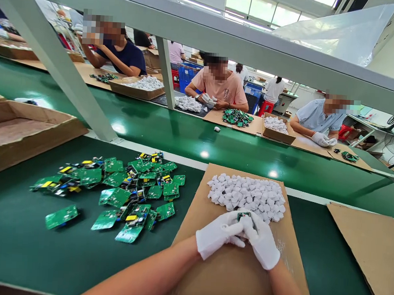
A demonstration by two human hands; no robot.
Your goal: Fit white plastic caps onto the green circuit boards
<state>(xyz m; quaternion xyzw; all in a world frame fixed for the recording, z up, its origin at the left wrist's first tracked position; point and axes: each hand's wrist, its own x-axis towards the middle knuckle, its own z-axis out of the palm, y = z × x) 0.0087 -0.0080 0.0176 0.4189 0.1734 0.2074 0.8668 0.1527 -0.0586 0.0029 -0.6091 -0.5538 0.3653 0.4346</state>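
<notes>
My left hand (221,231) and my right hand (261,239), both in white gloves, meet over a cardboard sheet (229,279). Between their closed fingers they grip a small green circuit board (244,216); most of it is covered by the gloves. Just beyond my fingers lies a heap of small white plastic parts (247,194), on the far end of the sheet. Left of the cardboard, a loose pile of green circuit boards (115,194) with yellow, black and blue components spreads over the dark green bench.
An open cardboard box (29,134) stands at the far left. Another cardboard sheet (370,249) lies at the right. A metal frame (72,61) crosses above the bench. Beyond it runs a green conveyor belt (171,135) with one white piece on it; several co-workers sit opposite.
</notes>
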